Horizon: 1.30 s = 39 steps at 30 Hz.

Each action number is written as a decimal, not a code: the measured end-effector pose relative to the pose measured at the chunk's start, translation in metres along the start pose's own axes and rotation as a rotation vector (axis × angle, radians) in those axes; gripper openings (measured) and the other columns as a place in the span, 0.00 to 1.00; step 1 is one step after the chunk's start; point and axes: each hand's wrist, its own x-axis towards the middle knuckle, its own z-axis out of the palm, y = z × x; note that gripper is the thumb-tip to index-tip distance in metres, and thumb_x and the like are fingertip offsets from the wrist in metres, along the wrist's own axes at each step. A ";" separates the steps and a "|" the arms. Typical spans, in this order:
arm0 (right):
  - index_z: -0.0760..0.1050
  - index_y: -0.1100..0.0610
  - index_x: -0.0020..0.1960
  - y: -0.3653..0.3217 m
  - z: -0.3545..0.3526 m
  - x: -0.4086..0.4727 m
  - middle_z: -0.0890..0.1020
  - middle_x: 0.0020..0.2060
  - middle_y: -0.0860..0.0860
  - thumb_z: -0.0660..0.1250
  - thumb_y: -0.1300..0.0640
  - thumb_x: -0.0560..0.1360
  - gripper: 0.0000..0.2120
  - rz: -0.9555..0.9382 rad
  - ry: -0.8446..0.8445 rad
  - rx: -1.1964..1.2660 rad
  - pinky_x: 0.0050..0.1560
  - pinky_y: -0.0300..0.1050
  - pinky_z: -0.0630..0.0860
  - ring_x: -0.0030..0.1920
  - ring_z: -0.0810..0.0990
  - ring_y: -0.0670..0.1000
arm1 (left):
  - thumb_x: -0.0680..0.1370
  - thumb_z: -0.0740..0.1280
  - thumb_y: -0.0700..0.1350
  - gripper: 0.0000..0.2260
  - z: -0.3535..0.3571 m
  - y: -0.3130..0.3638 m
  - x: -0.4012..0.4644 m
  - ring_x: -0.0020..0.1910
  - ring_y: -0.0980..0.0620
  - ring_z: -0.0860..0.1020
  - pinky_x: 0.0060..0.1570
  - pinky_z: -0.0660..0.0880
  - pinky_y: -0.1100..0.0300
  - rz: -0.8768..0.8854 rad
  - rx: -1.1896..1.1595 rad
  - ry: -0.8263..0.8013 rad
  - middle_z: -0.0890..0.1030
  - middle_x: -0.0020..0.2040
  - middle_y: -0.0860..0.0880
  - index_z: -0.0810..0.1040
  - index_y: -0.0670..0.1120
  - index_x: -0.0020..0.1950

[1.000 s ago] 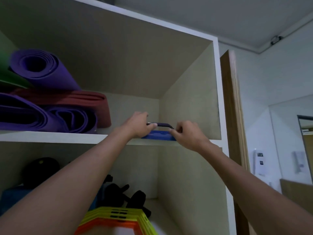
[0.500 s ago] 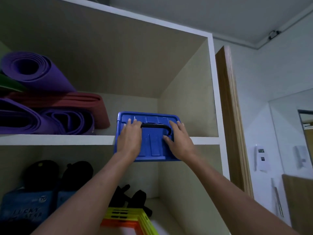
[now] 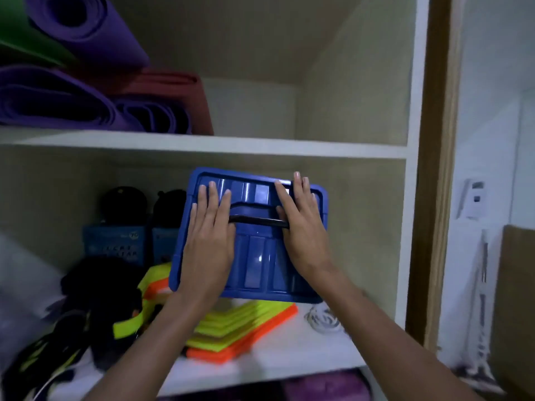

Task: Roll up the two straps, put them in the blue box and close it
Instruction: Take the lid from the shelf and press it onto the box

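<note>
- Blue box (image 3: 254, 264) is in mid-air in front of the lower shelf bay, lid side facing me, tilted so its top edge leans away; nothing visibly under it.
- My left hand (image 3: 210, 241) lies flat on the lid's left half, fingers spread and pressing; I cannot see a thumb wrapped round an edge.
- My right hand (image 3: 304, 235) is flat on the right half, fingers reaching past the top rim; thumb sits at the end of the black handle (image 3: 259, 220). I judge both hands are clamping the box, not gripping the handle.
- Straps: I can't pick them out for certain. The dark tangle at lower left may be some; too blurred to say.
- Step in hand, as I read it: carrying the box to somewhere it can be opened. Palms-only hold looks slippery; I'd shift thumbs under the near edge or take the handle.
- Edges: upper shelf board (image 3: 202, 146) just above the box's top rim; white cabinet side (image 3: 405, 227) close on the right.
- Below the box, yellow-orange stack (image 3: 240, 328) and a white cord coil (image 3: 322, 321) crowd the lower shelf (image 3: 275, 363); no setting-down room there.
- Open room lies toward me, out of the cabinet.
</note>
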 end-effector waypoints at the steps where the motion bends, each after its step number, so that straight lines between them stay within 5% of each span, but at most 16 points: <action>1: 0.58 0.53 0.77 -0.008 0.009 -0.022 0.53 0.78 0.58 0.56 0.61 0.83 0.23 0.018 -0.044 0.008 0.77 0.51 0.48 0.78 0.46 0.56 | 0.81 0.54 0.40 0.23 -0.001 -0.004 -0.026 0.77 0.48 0.46 0.75 0.49 0.49 -0.047 -0.003 -0.031 0.53 0.77 0.43 0.56 0.42 0.76; 7: 0.55 0.56 0.78 -0.061 0.062 -0.167 0.47 0.78 0.59 0.56 0.58 0.83 0.25 0.179 -0.340 0.097 0.77 0.49 0.42 0.78 0.42 0.56 | 0.83 0.51 0.43 0.23 -0.008 -0.030 -0.198 0.76 0.50 0.40 0.75 0.42 0.53 -0.391 -0.056 -0.245 0.44 0.78 0.45 0.49 0.43 0.77; 11: 0.54 0.57 0.78 -0.088 0.089 -0.274 0.47 0.78 0.61 0.59 0.60 0.81 0.28 0.242 -0.596 0.177 0.77 0.56 0.46 0.77 0.41 0.57 | 0.83 0.51 0.47 0.23 -0.011 -0.052 -0.306 0.76 0.45 0.46 0.74 0.50 0.48 -0.560 0.043 -0.378 0.50 0.77 0.41 0.53 0.40 0.76; 17: 0.51 0.54 0.78 -0.105 0.109 -0.397 0.48 0.78 0.58 0.41 0.47 0.82 0.27 0.364 -0.878 0.213 0.77 0.52 0.45 0.78 0.41 0.55 | 0.82 0.56 0.39 0.23 -0.016 -0.070 -0.402 0.74 0.46 0.41 0.74 0.43 0.53 -0.604 0.122 -0.631 0.48 0.77 0.41 0.55 0.39 0.76; 21: 0.48 0.56 0.78 -0.104 0.115 -0.434 0.46 0.78 0.58 0.52 0.65 0.82 0.27 0.372 -0.955 0.166 0.78 0.54 0.43 0.78 0.42 0.58 | 0.83 0.52 0.41 0.23 -0.006 -0.068 -0.442 0.73 0.47 0.37 0.71 0.36 0.57 -0.658 0.083 -0.749 0.45 0.77 0.40 0.50 0.39 0.76; 25: 0.42 0.54 0.79 -0.098 0.122 -0.447 0.42 0.78 0.56 0.49 0.65 0.83 0.28 0.375 -1.017 0.157 0.73 0.43 0.34 0.78 0.38 0.55 | 0.84 0.49 0.43 0.23 0.003 -0.068 -0.460 0.74 0.49 0.35 0.71 0.35 0.59 -0.689 0.094 -0.812 0.43 0.78 0.42 0.47 0.41 0.77; 33: 0.43 0.53 0.79 -0.086 0.167 -0.442 0.45 0.79 0.57 0.49 0.65 0.83 0.28 0.373 -1.095 0.101 0.72 0.43 0.35 0.78 0.41 0.54 | 0.83 0.48 0.46 0.22 0.036 -0.102 -0.464 0.76 0.46 0.41 0.73 0.38 0.58 -0.744 0.112 -0.884 0.46 0.78 0.40 0.50 0.42 0.77; 36: 0.41 0.51 0.79 -0.083 0.172 -0.450 0.48 0.79 0.55 0.49 0.61 0.83 0.28 0.372 -1.062 0.084 0.75 0.45 0.42 0.79 0.45 0.54 | 0.82 0.46 0.55 0.27 0.038 -0.102 -0.470 0.76 0.48 0.39 0.74 0.38 0.56 -0.762 0.054 -0.892 0.41 0.77 0.45 0.44 0.44 0.77; 39: 0.38 0.50 0.79 -0.086 0.172 -0.455 0.50 0.79 0.53 0.42 0.44 0.81 0.29 0.362 -1.020 0.060 0.76 0.49 0.49 0.78 0.49 0.52 | 0.78 0.39 0.63 0.33 0.036 -0.098 -0.473 0.75 0.53 0.36 0.73 0.36 0.58 -0.796 -0.004 -0.869 0.36 0.75 0.51 0.35 0.47 0.76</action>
